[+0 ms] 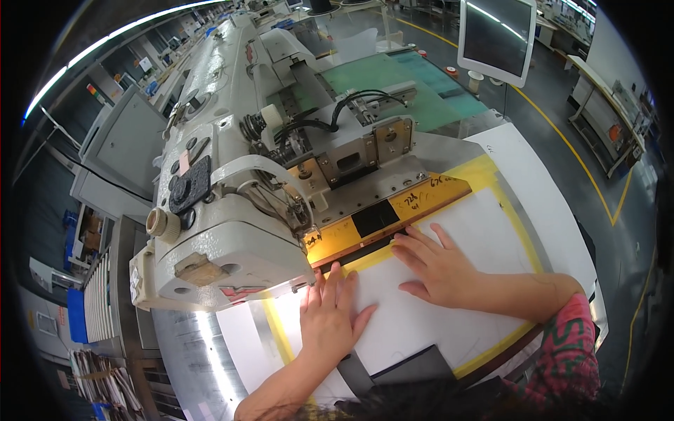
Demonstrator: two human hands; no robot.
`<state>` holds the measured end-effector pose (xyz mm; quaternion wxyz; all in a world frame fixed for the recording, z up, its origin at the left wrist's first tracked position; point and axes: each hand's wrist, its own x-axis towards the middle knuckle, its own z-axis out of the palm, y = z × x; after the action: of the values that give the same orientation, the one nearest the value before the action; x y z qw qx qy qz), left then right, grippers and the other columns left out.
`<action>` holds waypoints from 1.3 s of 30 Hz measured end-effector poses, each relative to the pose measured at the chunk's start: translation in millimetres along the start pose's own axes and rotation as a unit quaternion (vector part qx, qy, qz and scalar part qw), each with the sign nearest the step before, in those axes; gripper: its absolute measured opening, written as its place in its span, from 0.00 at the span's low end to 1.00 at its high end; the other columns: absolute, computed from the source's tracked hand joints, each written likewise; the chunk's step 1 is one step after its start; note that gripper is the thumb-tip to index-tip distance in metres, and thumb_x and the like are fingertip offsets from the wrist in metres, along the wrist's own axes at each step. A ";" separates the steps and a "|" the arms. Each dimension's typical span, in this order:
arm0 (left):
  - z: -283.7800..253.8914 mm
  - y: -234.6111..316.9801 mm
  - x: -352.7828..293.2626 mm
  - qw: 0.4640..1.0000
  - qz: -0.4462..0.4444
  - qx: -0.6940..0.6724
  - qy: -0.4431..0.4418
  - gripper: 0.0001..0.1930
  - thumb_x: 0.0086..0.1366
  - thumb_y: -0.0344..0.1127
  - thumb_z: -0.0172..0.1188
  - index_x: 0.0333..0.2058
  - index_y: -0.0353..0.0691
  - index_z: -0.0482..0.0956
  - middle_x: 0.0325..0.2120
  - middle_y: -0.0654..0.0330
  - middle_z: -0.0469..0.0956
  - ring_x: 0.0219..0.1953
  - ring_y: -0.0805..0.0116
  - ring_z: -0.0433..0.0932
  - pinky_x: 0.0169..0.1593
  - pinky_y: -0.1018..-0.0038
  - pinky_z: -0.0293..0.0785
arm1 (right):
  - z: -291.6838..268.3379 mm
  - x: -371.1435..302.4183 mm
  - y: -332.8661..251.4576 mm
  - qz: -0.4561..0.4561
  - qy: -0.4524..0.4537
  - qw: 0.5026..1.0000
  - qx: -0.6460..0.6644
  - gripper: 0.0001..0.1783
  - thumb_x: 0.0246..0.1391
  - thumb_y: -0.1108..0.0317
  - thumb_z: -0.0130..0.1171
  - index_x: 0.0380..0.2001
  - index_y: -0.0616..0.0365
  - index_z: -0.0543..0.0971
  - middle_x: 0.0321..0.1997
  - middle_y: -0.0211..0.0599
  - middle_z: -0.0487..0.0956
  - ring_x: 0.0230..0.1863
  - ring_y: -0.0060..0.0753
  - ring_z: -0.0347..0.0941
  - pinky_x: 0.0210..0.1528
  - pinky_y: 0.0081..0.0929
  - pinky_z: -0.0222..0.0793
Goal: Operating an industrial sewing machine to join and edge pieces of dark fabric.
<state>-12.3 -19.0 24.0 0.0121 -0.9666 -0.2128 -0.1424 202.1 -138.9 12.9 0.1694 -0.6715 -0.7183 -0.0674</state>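
Note:
My left hand (328,319) lies on a white sheet (393,316) bordered with yellow tape, its fingers stretched out and their tips at a narrow black strip (379,245). To its right, my right hand (446,275) rests with fingers spread, and its fingertips touch the same strip. The strip runs along the front edge of a yellow clamp plate (337,235) with handwriting and a black patch (376,219) on it. Just left of the plate stands the pale head (217,259) of a large sewing machine, its lamp lit near my left fingertips.
Dark flat pieces (414,368) lie at the sheet's near edge, close to my body. Behind the plate is a metal clamp carriage (351,161) with black hoses. A green table surface (421,84) and a screen (496,35) are farther back. Papers (105,379) are stacked at lower left.

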 end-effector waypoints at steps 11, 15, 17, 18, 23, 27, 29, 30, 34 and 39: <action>-5.1 0.8 1.4 1.000 -0.006 0.016 -0.012 0.32 0.53 0.54 0.65 0.53 0.40 0.74 0.56 0.49 0.68 0.56 0.43 0.67 0.52 0.56 0.66 | 4.0 0.8 -4.7 -0.004 -0.006 1.000 -0.021 0.35 0.56 0.45 0.53 0.55 0.66 0.69 0.60 0.50 0.67 0.64 0.48 0.61 0.63 0.53 0.50; -5.1 0.3 2.4 1.000 -0.006 0.013 -0.012 0.32 0.53 0.54 0.65 0.53 0.40 0.73 0.56 0.50 0.68 0.56 0.45 0.66 0.54 0.57 0.64 | 8.7 0.6 -2.6 -0.005 0.005 1.000 -0.008 0.35 0.56 0.45 0.53 0.54 0.67 0.70 0.60 0.50 0.67 0.64 0.49 0.61 0.63 0.52 0.51; -4.6 0.3 2.4 1.000 -0.003 0.024 -0.010 0.32 0.53 0.54 0.64 0.53 0.41 0.73 0.56 0.50 0.68 0.57 0.47 0.66 0.54 0.58 0.63 | 9.9 0.5 -1.8 -0.004 0.007 1.000 0.004 0.35 0.56 0.46 0.53 0.54 0.67 0.70 0.60 0.51 0.67 0.63 0.50 0.61 0.63 0.51 0.52; -4.6 0.4 2.5 1.000 -0.002 0.024 -0.011 0.32 0.53 0.54 0.64 0.53 0.41 0.73 0.56 0.50 0.68 0.57 0.47 0.66 0.54 0.58 0.63 | 10.2 0.5 -1.6 -0.004 0.008 1.000 0.016 0.35 0.56 0.46 0.54 0.53 0.67 0.70 0.60 0.52 0.67 0.63 0.51 0.61 0.63 0.51 0.52; -7.9 3.5 2.9 0.999 -0.001 0.038 -0.019 0.32 0.54 0.55 0.64 0.53 0.41 0.73 0.55 0.51 0.68 0.56 0.51 0.67 0.52 0.60 0.63 | 8.1 -1.3 -4.8 -0.006 0.009 1.000 -0.002 0.35 0.56 0.47 0.54 0.52 0.70 0.70 0.59 0.55 0.67 0.62 0.54 0.63 0.63 0.50 0.54; -7.3 3.7 0.6 0.999 0.000 0.034 -0.021 0.32 0.54 0.56 0.64 0.52 0.40 0.73 0.55 0.51 0.69 0.55 0.51 0.68 0.52 0.61 0.64 | 9.7 -4.4 -7.4 -0.007 0.008 1.000 -0.006 0.35 0.56 0.46 0.54 0.51 0.71 0.70 0.59 0.58 0.68 0.62 0.56 0.63 0.63 0.50 0.54; -6.0 2.6 -0.8 0.999 0.006 0.032 -0.020 0.31 0.54 0.54 0.64 0.51 0.39 0.73 0.55 0.50 0.69 0.55 0.50 0.69 0.51 0.61 0.66 | 9.1 -4.5 -7.9 -0.007 0.006 1.000 -0.005 0.35 0.55 0.46 0.54 0.51 0.71 0.70 0.59 0.59 0.68 0.62 0.56 0.63 0.64 0.50 0.54; -5.3 1.2 -0.8 0.999 0.004 0.031 -0.022 0.31 0.54 0.54 0.64 0.51 0.39 0.73 0.55 0.50 0.69 0.55 0.50 0.69 0.51 0.61 0.66 | 9.7 -3.7 -8.1 -0.009 0.004 1.000 -0.004 0.36 0.55 0.46 0.54 0.51 0.72 0.70 0.58 0.59 0.68 0.62 0.56 0.63 0.64 0.49 0.54; -4.7 -4.8 1.8 1.000 -0.017 -0.008 -0.013 0.26 0.56 0.47 0.62 0.50 0.38 0.74 0.54 0.50 0.70 0.55 0.48 0.70 0.52 0.58 0.68 | 9.3 4.2 -5.0 -0.022 0.012 1.000 -0.009 0.34 0.55 0.47 0.54 0.49 0.72 0.72 0.56 0.57 0.69 0.61 0.55 0.63 0.65 0.46 0.52; -31.6 -14.4 3.7 0.992 0.003 -0.118 -0.047 0.19 0.57 0.38 0.64 0.47 0.41 0.77 0.52 0.57 0.73 0.53 0.52 0.72 0.53 0.60 0.69 | -14.7 -5.8 1.6 -0.031 -0.008 0.995 0.097 0.22 0.53 0.56 0.59 0.44 0.62 0.76 0.52 0.43 0.73 0.57 0.45 0.66 0.62 0.46 0.55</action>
<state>-23.7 -7.1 54.8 -0.1120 -0.9676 -0.1914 -0.1209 206.2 -149.0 24.5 0.2257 -0.6296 -0.7434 0.0029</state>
